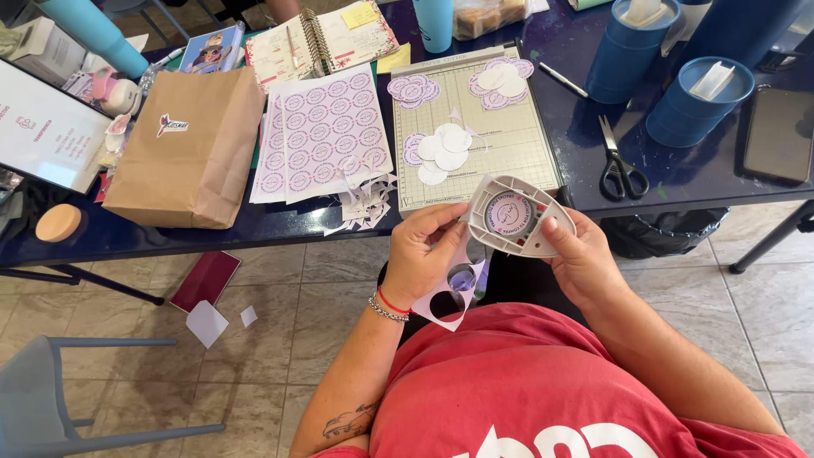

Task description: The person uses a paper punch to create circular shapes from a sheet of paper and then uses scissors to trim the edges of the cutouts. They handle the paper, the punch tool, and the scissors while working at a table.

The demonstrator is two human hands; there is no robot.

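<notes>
My right hand [582,259] holds a grey, rounded circle punch [517,218] turned bottom up, with a round printed sticker showing in its opening. My left hand [424,254] pinches a strip of sticker paper [454,288] that is fed into the punch; round holes are cut out of the strip below my fingers. Both hands are over my lap, just in front of the table edge. On the table lie sheets of round stickers [326,131] and piles of cut-out circles [445,151] on a paper trimmer board [526,148].
A brown paper bag [191,148], paper scraps [366,203], black scissors [619,174], blue cans [699,102], a phone [778,134], a pen [563,80] and an open planner [318,38] lie on the dark blue table [695,182]. Grey chair [51,399] and paper pieces [206,322] are on the tiled floor.
</notes>
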